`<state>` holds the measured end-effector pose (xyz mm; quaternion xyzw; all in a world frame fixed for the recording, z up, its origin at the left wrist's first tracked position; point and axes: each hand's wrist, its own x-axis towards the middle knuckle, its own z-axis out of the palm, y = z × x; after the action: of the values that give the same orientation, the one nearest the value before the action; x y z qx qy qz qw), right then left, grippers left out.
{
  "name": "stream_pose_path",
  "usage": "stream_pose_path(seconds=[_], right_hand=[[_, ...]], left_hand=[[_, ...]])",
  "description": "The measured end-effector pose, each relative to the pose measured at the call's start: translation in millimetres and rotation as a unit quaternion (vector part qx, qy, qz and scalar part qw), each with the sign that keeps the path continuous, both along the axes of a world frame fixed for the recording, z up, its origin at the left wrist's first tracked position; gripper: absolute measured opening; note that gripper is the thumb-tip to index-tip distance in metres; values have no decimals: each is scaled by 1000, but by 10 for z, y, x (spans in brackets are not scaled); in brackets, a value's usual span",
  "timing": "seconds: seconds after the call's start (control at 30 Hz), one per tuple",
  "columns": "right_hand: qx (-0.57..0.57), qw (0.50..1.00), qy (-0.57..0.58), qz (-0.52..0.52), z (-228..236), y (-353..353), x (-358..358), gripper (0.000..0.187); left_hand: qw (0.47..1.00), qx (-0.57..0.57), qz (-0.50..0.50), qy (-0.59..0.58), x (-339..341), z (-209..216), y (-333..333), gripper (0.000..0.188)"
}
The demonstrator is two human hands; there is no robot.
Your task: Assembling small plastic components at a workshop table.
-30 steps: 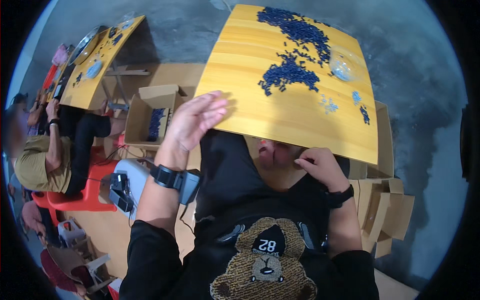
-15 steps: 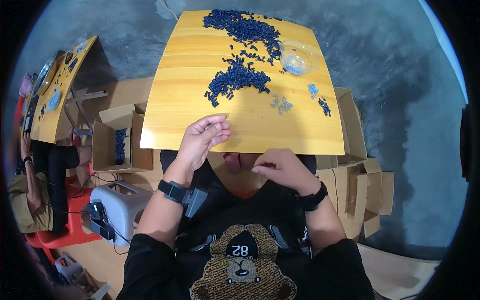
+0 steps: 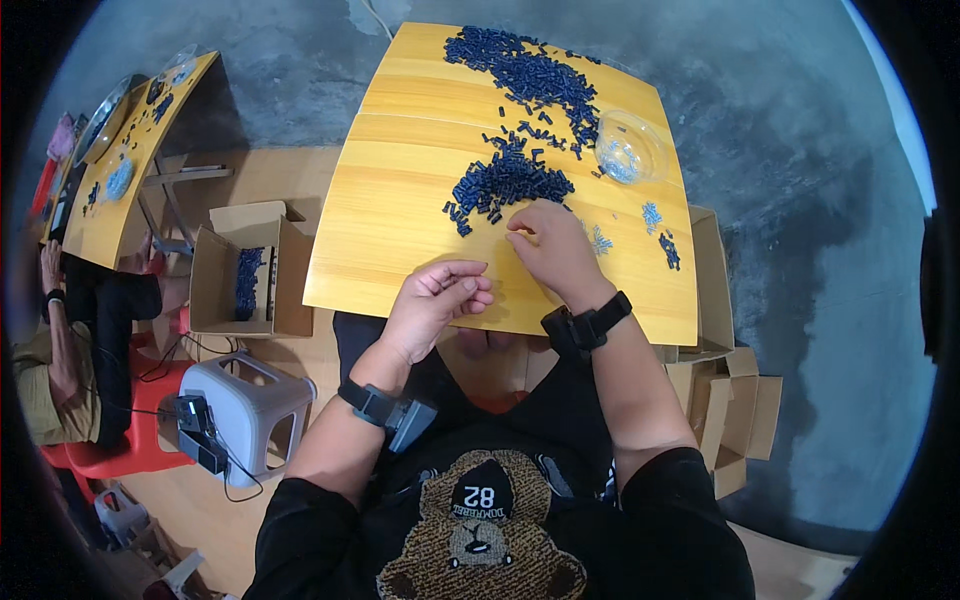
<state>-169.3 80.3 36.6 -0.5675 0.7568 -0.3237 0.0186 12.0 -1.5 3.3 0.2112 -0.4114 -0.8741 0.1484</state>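
1. Black shirt (image 3: 660,540) with brown bear figure on the chest, at the near edge.
2. Grey stool (image 3: 250,400), near left, with black adapters (image 3: 205,435) and cable alongside.
3. Open carton (image 3: 740,410), near right.
4. Black wrist straps (image 3: 375,405), one per wrist.
5. Left hand (image 3: 440,305), over the near edge of the desk (image 3: 380,230). Grip drawn in, thumb close to bent fingers; cannot tell whether clamped on anything.
6. Right hand (image 3: 560,250), farther in over the desk, just beside the near side of the near heap of dark blue pieces. Grip curled, thumb and forefinger near each other; cannot tell whether touching or holding.
7. Left carton (image 3: 295,275), on the floor left of the desk, with dark pieces (image 3: 246,283) inside.
8. Small dark cluster (image 3: 670,252), near the right edge of the desk.
9. Clear pieces (image 3: 601,240), scattered just right of the right hand.
10. Light-blue cluster (image 3: 652,215), just beyond the small dark cluster.
11. Near heap of dark blue pieces (image 3: 515,178), mid-desk.
12. Clear bowl (image 3: 642,132), right side, with small pale pieces inside.
13. Far heap of dark blue pieces (image 3: 540,80), toward the far edge.
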Motion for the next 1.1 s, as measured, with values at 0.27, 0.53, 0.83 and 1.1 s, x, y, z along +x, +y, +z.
stream_pose_path(seconds=[0.27,0.53,0.83,1.1], right_hand=[[58,986,-17,-153,34,258,-254,12],[20,989,-1,-147,81,310,-594,12],[88,985,19,-149,-37,100,-673,11],[104,983,42,-147,-63,71,-605,13]], left_hand=[[1000,14,-12,-7,5,-9,-18,21],[998,35,-54,-1,-14,14,-107,22],[998,33,-48,-6,-28,2,-101,23],[997,37,-66,6,-15,-26,-128,22]])
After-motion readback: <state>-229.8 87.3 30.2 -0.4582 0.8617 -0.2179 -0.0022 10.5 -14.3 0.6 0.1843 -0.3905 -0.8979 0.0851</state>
